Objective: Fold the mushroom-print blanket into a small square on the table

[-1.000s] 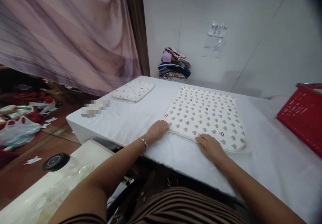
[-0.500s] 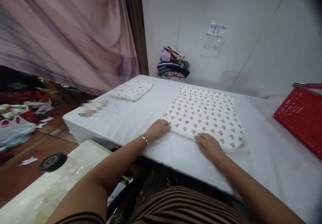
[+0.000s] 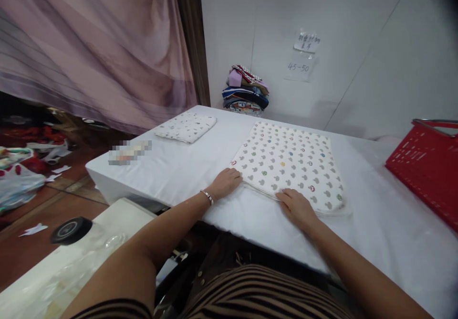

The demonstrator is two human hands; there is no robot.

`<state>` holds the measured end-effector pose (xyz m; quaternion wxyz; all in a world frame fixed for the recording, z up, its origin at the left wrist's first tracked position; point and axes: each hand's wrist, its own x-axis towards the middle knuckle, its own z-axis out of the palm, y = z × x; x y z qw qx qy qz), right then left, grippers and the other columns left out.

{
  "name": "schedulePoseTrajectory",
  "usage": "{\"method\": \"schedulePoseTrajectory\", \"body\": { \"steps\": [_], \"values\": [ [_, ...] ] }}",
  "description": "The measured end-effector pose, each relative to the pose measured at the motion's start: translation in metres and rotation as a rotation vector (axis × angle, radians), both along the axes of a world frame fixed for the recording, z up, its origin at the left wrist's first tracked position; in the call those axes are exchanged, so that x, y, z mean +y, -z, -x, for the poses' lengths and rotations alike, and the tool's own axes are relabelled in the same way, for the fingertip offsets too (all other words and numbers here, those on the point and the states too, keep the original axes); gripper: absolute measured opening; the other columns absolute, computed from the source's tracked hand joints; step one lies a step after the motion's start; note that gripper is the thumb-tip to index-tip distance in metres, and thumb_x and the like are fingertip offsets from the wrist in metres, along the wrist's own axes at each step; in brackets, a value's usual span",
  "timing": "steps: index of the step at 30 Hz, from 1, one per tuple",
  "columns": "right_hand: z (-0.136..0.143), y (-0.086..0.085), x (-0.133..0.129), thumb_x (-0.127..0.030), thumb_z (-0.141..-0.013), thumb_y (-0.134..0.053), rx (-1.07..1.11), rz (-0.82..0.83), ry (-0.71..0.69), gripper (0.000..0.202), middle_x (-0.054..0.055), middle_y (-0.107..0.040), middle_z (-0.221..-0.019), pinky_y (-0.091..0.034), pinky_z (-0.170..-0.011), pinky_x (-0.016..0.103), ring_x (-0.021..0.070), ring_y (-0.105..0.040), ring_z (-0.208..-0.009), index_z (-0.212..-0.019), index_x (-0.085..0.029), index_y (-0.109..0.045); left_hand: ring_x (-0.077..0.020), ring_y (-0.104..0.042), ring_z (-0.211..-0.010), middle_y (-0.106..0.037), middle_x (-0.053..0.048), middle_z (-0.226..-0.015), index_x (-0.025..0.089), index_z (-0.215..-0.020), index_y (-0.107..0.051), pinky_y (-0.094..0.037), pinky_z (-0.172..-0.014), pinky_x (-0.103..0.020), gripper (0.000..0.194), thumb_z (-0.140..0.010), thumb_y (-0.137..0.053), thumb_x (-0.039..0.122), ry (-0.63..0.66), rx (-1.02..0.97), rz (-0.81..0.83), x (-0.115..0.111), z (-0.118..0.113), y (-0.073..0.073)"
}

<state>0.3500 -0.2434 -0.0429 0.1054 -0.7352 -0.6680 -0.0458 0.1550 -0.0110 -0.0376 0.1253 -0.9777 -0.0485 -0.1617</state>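
A folded white cloth (image 3: 286,161) printed with grey and coloured mushrooms lies flat on the white-covered table (image 3: 186,166) in front of me. My left hand (image 3: 228,181) is at its near left corner, fingers closed on the edge, with the thumb mostly hidden. Along the near edge, right of the middle, my right hand (image 3: 295,204) pinches the cloth between thumb and fingers. The layers show slightly apart between both hands. Farther back on the left lies a second folded white cloth (image 3: 186,127) with a small scattered print.
A red plastic basket (image 3: 425,166) stands at the right. Folded fabrics (image 3: 246,92) are stacked by the wall behind the table. At lower left, a white side table (image 3: 125,214) bears a black tape roll (image 3: 71,230) and clear plastic. A pink curtain (image 3: 107,47) hangs at left.
The view has shifted slightly. My left hand has slid a little at the cloth's corner; the right hand stays at the near edge, and the cloth lies as before.
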Motion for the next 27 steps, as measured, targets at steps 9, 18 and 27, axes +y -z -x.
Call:
{"method": "schedulePoseTrajectory", "body": {
  "steps": [9, 18, 27],
  "values": [
    [-0.002, 0.004, 0.0, -0.018, -0.09, -0.037, -0.014, -0.008, -0.007, 0.03, 0.01, -0.058, -0.103, -0.042, -0.076, 0.032, 0.0219, -0.052, -0.091, -0.106, -0.021, -0.062, -0.0181, -0.048, -0.082, -0.056, -0.006, -0.085, 0.016, -0.083, -0.057, -0.034, -0.073, -0.033, 0.024, -0.094, -0.036, 0.017, 0.027, 0.04, 0.004, -0.007, 0.006, -0.001],
    [-0.005, -0.006, 0.002, -0.021, -0.092, -0.035, 0.116, 0.019, 0.006, 0.031, 0.008, -0.058, -0.104, -0.044, -0.077, 0.031, 0.02, -0.053, -0.093, -0.11, -0.021, -0.061, -0.0184, -0.05, -0.081, -0.058, -0.006, -0.086, 0.016, -0.085, -0.058, -0.034, -0.07, -0.033, 0.019, -0.091, -0.04, 0.017, 0.033, 0.091, -0.01, -0.006, 0.005, -0.007],
    [-0.009, -0.022, 0.006, -0.016, -0.086, -0.041, 0.282, 0.101, 0.047, 0.031, 0.004, -0.06, -0.101, -0.043, -0.08, 0.028, 0.0169, -0.056, -0.093, -0.11, -0.023, -0.06, -0.02, -0.05, -0.078, -0.057, -0.008, -0.084, 0.015, -0.082, -0.058, -0.035, -0.069, -0.035, 0.019, -0.086, -0.041, 0.009, 0.068, 0.123, 0.0, -0.005, -0.004, -0.009]
  ]
}}
